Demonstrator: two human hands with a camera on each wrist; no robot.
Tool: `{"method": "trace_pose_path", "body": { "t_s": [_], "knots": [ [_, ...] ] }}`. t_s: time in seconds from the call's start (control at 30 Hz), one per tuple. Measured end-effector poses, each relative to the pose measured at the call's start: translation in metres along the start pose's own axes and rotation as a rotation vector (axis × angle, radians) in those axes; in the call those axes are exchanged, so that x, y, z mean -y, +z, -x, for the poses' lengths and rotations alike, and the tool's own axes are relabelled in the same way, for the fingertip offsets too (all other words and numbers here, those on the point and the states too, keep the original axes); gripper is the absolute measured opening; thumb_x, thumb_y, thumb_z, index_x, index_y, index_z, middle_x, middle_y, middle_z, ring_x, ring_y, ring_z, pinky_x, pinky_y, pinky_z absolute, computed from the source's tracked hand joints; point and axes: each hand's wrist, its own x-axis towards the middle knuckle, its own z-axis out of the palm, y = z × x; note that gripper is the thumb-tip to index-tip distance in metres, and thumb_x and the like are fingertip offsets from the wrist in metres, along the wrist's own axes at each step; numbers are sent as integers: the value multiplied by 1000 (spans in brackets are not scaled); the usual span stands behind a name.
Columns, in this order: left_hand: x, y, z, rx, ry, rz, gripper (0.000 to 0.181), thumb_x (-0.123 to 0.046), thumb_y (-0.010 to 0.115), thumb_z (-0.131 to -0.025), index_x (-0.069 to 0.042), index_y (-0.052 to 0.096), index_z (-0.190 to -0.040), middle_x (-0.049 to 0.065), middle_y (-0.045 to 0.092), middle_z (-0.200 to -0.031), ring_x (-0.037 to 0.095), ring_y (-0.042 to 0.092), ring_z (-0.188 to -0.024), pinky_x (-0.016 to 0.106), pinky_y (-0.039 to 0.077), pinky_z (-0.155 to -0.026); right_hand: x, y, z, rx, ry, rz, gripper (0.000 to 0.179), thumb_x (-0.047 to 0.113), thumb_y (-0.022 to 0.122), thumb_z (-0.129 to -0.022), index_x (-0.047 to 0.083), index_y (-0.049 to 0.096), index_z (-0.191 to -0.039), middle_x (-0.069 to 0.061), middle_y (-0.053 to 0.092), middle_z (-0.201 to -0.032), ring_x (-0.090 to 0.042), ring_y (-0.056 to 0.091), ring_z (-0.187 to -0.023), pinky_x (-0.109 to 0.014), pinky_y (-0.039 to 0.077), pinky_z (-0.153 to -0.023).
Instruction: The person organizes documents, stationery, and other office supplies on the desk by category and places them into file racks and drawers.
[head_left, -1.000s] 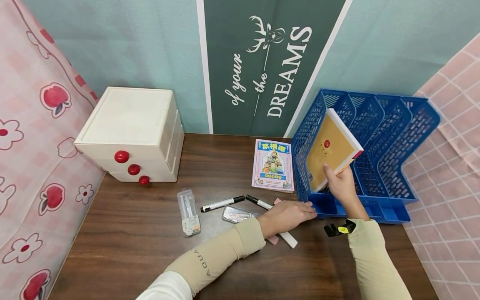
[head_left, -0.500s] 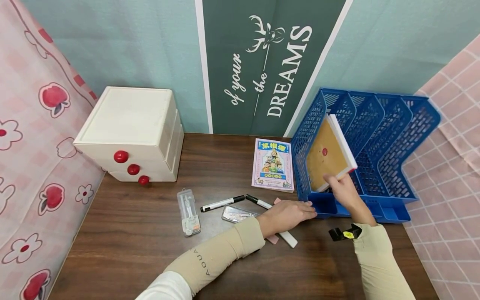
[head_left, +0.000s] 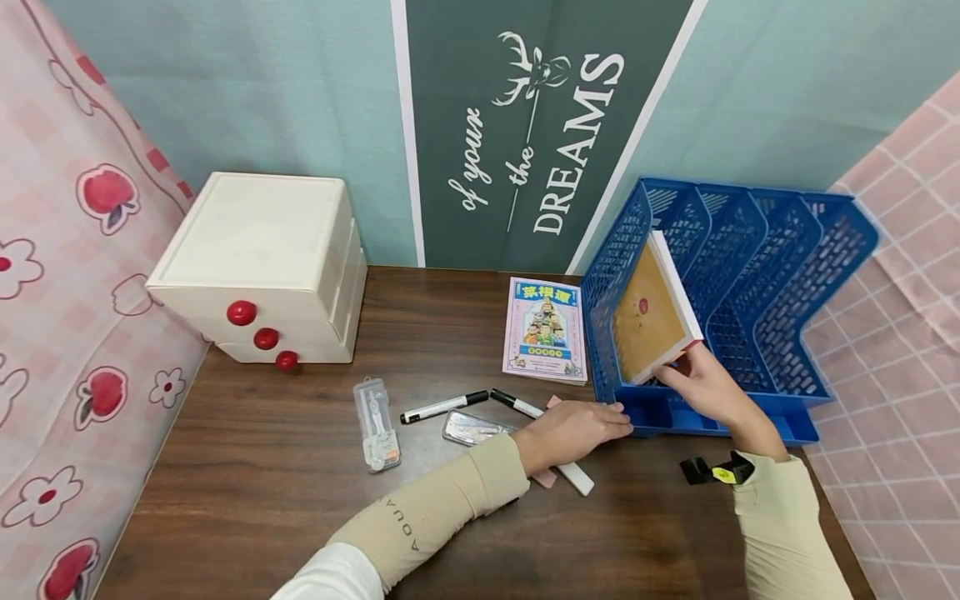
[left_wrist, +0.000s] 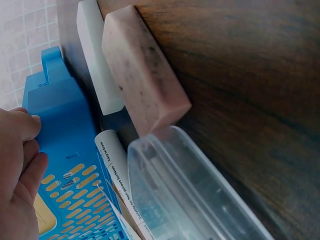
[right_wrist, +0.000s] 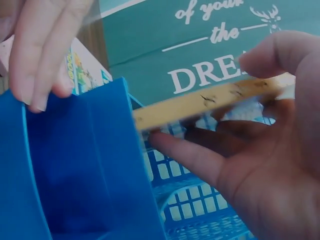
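A mustard-covered book (head_left: 647, 312) leans inside the leftmost compartment of a blue desktop file organizer (head_left: 780, 275). At the book's lower right corner is my right hand (head_left: 701, 382). In the right wrist view, the book's edge (right_wrist: 210, 102) lies between the thumb and fingers of that hand; the thumb tip stands apart from it, while the fingers extend beneath. My left hand (head_left: 577, 433) holds the rim of the organizer's front tray (right_wrist: 80, 165), fingertips over the wall. Part of this hand (left_wrist: 17, 165) also shows in the left wrist view; its full grip is hidden.
A comic-style booklet (head_left: 546, 329) lies left of the organizer. Around my left forearm are a black-capped marker (head_left: 444, 407), a second marker (head_left: 517, 403), clear cases (head_left: 377, 425), a white bar (head_left: 576, 478) and a speckled pink block (left_wrist: 142, 67). White drawers (head_left: 255, 242) stand at left.
The book has sunk lower and leaned further left into the compartment. My right hand has shifted right and down to the book's corner, its grip loosening. The left hand stays put.
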Motion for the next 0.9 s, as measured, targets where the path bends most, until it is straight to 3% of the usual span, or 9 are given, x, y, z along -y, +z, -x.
{"method": "trace_pose_path", "body": {
  "t_s": [0.13,0.17,0.23,0.37,0.57,0.73,0.8,0.87,0.9],
  "knots": [
    [-1,-5,-3,40,-35,-95,118,-37,80,-61,22,26,-148,36,27,-156,39,14,-153,31,13,-124,-2,-2,0,24,-53,-59,80,-16,51,-98,5,9,-162,-36,34,-142,-3,52,-123,-15,50,-87],
    [-1,-7,-5,49,-45,-130,116,-27,81,-56,21,28,-148,35,30,-156,39,17,-153,30,13,-123,-2,-2,0,25,-60,-67,79,-17,51,-97,4,10,-162,-35,33,-143,3,50,-122,-15,50,-88],
    [-2,-9,-8,65,-63,-204,117,-25,85,-54,18,31,-148,32,34,-156,38,21,-152,27,14,-123,-4,-2,-2,21,-67,-64,79,-17,52,-97,3,12,-162,-35,34,-142,4,49,-122,-14,49,-89],
    [-4,-11,-14,75,-92,-351,118,-33,90,-53,13,38,-149,26,41,-155,34,28,-150,22,14,-121,-4,0,-5,21,-53,-47,79,-15,53,-97,4,12,-162,-35,35,-144,-10,52,-124,-14,49,-90],
    [-7,-10,-12,74,-108,-325,118,-29,90,-52,14,37,-148,27,40,-155,36,28,-150,22,16,-121,-2,1,-12,20,-49,-30,80,-16,50,-98,5,8,-163,-36,32,-147,-54,44,-124,-13,48,-89],
    [-7,-7,-18,72,-153,-502,105,-38,88,-65,7,43,-149,18,44,-156,26,30,-151,18,14,-119,-4,0,-19,13,-64,-31,78,-18,50,-97,3,10,-162,-36,33,-147,-59,40,-125,-12,47,-90],
    [-5,-6,-17,59,-137,-450,105,-37,86,-66,8,42,-149,20,43,-156,26,27,-152,20,14,-120,-5,0,-22,3,-65,-22,78,-17,50,-97,3,12,-162,-36,35,-146,-59,41,-125,-12,48,-89],
    [-2,-6,-12,35,-91,-275,114,-38,84,-61,14,36,-149,27,37,-157,31,21,-153,25,13,-122,-6,-1,-24,-15,-60,-7,78,-16,51,-98,5,13,-162,-36,37,-146,-56,45,-124,-12,49,-88],
    [-1,-5,-10,24,-63,-204,117,-47,81,-63,17,33,-148,31,34,-156,33,19,-153,28,13,-123,-6,-1,-25,-28,-54,6,78,-15,52,-98,6,14,-162,-36,38,-146,-53,48,-124,-13,50,-87]
  ]
}}
